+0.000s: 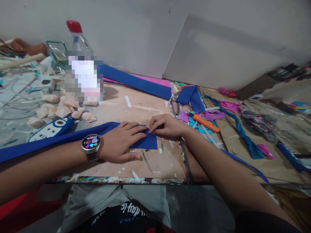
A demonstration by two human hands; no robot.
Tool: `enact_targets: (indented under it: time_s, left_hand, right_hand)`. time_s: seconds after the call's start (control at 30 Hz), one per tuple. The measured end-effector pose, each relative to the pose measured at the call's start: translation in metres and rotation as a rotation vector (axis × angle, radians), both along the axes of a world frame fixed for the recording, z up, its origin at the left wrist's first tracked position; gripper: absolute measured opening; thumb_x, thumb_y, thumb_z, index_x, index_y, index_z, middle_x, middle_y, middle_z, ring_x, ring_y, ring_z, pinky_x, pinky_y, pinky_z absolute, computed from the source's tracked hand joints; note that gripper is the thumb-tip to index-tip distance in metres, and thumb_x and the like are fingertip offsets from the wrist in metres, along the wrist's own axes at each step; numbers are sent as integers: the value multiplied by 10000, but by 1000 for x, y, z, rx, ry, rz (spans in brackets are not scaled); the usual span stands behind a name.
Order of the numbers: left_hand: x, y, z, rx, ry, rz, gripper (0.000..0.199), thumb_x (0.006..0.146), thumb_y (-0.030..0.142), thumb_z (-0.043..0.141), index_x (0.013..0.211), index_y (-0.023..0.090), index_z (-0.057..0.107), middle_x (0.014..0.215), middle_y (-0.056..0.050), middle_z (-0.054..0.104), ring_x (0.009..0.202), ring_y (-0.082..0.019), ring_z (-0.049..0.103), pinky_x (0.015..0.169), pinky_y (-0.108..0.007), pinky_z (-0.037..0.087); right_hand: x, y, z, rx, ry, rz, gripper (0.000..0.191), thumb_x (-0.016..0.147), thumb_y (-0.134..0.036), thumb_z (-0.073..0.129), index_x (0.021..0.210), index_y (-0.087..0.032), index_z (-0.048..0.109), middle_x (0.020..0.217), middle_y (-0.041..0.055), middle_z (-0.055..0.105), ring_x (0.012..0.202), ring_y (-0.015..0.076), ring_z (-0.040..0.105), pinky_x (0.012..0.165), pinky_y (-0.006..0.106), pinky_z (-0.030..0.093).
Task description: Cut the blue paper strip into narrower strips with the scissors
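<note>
A long blue strip (151, 142), cloth or crepe paper, runs across the worktable from the left edge to its squared end near the middle. My left hand (119, 140) lies flat on it, fingers stretched out and slightly spread, with a smartwatch (91, 142) on the wrist. At the strip's end, my right hand (166, 125) is closed, thumb and index finger pinching the upper edge, where a small fold shows. Part of the strip is hidden beneath my left hand and forearm.
A clear bottle with a red cap (74, 27) stands behind a blurred-out patch. Peach petal-like pieces (63, 108) lie beside a blue-and-white power strip (52, 129). Another blue strip (136, 82) lies near the wall. An orange cutter (204, 122) rests among scraps at right.
</note>
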State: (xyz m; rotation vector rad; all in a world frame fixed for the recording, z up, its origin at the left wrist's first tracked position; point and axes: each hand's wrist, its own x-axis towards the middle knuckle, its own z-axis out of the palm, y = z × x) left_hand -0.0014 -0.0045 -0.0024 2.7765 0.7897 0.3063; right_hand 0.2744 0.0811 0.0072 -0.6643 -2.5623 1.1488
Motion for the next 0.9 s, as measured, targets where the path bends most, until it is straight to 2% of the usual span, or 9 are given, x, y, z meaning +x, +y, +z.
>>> enact_targets:
  time_s: [0.4, 0.63, 0.9]
  left_hand:
    - [0, 1, -1, 11, 19, -14, 779, 945, 756, 445, 1513, 224, 466, 1601, -165, 464, 1454, -415, 405, 1130, -592, 348]
    - [0, 2, -1, 2, 20, -4, 826, 959, 744, 428, 1586, 210, 363, 1626, -149, 436, 1465, -390, 389, 1147, -573, 336]
    - [1, 3, -1, 11, -2, -5, 803, 961, 752, 414, 1544, 201, 439, 1575, -173, 466, 1434, -371, 415, 1137, -549, 350]
  right_hand:
    - [0, 2, -3, -33, 43, 19, 170, 877, -171, 716, 951, -254, 844, 1012, 46, 735, 911, 169, 719, 864, 333, 567]
    - [0, 2, -2, -32, 57, 45, 173, 889, -164, 713, 964, -249, 843, 1044, 55, 740, 953, 172, 722, 910, 347, 564]
    - [0, 2, -3, -28, 72, 53, 155, 890, -166, 723, 937, -247, 847, 1058, 59, 727, 962, 177, 717, 907, 342, 560]
